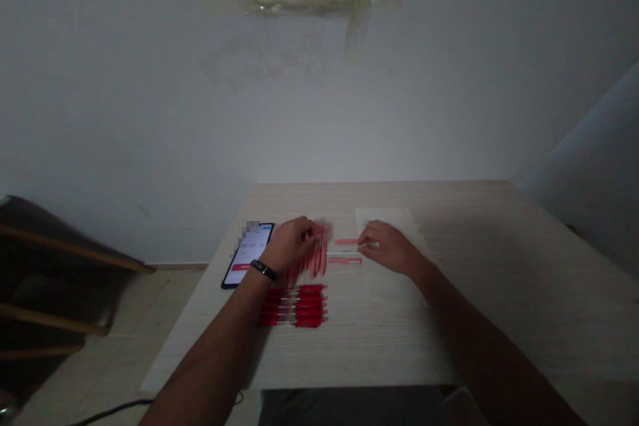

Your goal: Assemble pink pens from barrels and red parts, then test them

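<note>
Well, nothing here lies by accident

My left hand (292, 244) is curled over a fan of pink tubes (315, 253) near the middle of the table (464, 259), its wrist bent and fingers draped across them. Blur hides whether I'm clamped on them or only touching. A black wristband (263, 270) circles that wrist. My right hand (387, 247) reaches in from the table's right side, palm down, and seems pinched shut on the end of a thin white stick (344, 253). That stick lies level between a short pink stick (345, 241) above it and a second pink stick (344, 260) below, probably spaced so each can be picked up alone. A row of red pens (293, 306) lies side by side toward the near edge, likely kept parallel so none rolls away. A phone (248, 255) sits beside my left wrist by the left edge, probably where I can glance at its screen. A pale sheet of paper (384, 216) lies under my right hand, reaching toward the far edge.
</note>
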`<state>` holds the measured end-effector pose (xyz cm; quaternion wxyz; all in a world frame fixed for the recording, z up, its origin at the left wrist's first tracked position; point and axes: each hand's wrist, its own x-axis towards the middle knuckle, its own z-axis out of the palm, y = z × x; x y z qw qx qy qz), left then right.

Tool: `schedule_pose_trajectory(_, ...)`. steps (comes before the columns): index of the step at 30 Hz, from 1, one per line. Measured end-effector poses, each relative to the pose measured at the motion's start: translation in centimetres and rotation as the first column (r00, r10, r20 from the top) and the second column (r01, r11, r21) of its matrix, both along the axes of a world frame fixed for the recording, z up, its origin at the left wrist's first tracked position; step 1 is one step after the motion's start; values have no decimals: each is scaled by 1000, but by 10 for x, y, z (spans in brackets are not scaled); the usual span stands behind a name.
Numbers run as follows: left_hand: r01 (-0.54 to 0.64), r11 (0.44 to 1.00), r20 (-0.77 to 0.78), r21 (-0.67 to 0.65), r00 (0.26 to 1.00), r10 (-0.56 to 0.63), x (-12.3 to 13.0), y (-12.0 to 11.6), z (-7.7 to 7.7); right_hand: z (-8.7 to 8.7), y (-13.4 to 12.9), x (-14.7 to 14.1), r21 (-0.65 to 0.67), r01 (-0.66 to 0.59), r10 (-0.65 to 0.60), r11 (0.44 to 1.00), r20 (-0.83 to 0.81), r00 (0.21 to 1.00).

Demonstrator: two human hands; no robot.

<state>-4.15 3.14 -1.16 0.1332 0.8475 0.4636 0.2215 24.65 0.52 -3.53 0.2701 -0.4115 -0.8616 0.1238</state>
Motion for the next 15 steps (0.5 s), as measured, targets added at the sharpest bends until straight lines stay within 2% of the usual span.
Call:
schedule_pose_trajectory(3, 154, 984, -49, -93, 986, -159, 13, -9, -1, 1, -9, -13, -23, -67, 69, 997, 82, 994)
schedule_pose_trajectory(6, 231, 966, -42, -118, 971, -237, 21, -16, -2, 1, -14, -24, -21, -66, 68, 998, 144, 987)
schedule_pose_trajectory(11, 313, 943, -55, -115, 946, -320, 24, -19, -2, 1, -15, -28, -71, -12, 22, 997, 139, 990)
schedule_pose_trajectory(15, 320, 939, -38, -121, 944, -327, 25, -19, -1, 2, -16, -28, -80, -17, 24, 997, 89, 996)
